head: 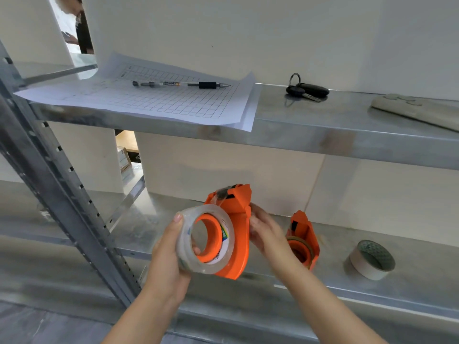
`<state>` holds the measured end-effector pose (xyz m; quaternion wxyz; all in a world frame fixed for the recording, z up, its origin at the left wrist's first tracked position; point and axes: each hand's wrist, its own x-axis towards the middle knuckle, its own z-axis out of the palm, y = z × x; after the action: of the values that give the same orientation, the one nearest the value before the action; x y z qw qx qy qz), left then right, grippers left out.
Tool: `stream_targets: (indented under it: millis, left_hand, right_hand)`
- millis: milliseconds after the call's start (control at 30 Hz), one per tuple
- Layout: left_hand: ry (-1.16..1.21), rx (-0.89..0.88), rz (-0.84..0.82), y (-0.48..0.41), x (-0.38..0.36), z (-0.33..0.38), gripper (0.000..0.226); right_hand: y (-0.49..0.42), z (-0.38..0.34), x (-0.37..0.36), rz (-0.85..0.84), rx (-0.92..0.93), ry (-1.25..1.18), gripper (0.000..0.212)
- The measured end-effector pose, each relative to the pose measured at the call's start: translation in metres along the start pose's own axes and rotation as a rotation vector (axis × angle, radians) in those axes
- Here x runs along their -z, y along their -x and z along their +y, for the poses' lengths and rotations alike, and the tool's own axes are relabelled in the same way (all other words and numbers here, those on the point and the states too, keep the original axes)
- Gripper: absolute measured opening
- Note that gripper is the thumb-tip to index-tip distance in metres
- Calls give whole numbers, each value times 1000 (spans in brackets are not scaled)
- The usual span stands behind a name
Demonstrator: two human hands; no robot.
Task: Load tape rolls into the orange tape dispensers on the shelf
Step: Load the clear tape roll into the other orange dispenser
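Galvanized shelf [409, 289] before you carries 2 orange dispensers. Your left hand [171, 254] has its grip curled around the clear tape roll [183, 239], half seated on the hub of the dispenser [236, 219] your right hand [265, 232] pinches. The second dispenser [304, 240] looks loaded; a spare roll [372, 260] waits.

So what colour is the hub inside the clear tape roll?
Orange, like the dispenser; the hub shows inside the clear tape roll in the head view.
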<state>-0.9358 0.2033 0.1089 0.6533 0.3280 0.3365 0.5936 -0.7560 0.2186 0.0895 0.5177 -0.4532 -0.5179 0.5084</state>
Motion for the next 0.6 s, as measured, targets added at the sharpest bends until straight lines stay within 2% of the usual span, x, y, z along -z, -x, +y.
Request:
stream_targets:
  millis: [100,233,300,367,500,600]
  left_hand:
    - [36,54,60,-5,2,-4,40]
    - [158,114,141,-13,9,-18,36]
    - [207,164,150,-18,11,-29,39]
    - [209,228,107,-22,13,-43,46]
    - [39,378,40,-33,14,-68,58]
    - [-238,442,162,-47,15,-76,53]
  right_hand:
    - [21,10,-18,-63,23,-44,60]
    - [38,14,-35,-61,62,-52,65]
    - [40,22,-40,-37,19,-86,68]
    - [37,32,-43,17,-45,-130,60]
    - [23,49,-35,233,-110,-93,51]
    - [10,63,-23,304,-149,10,47]
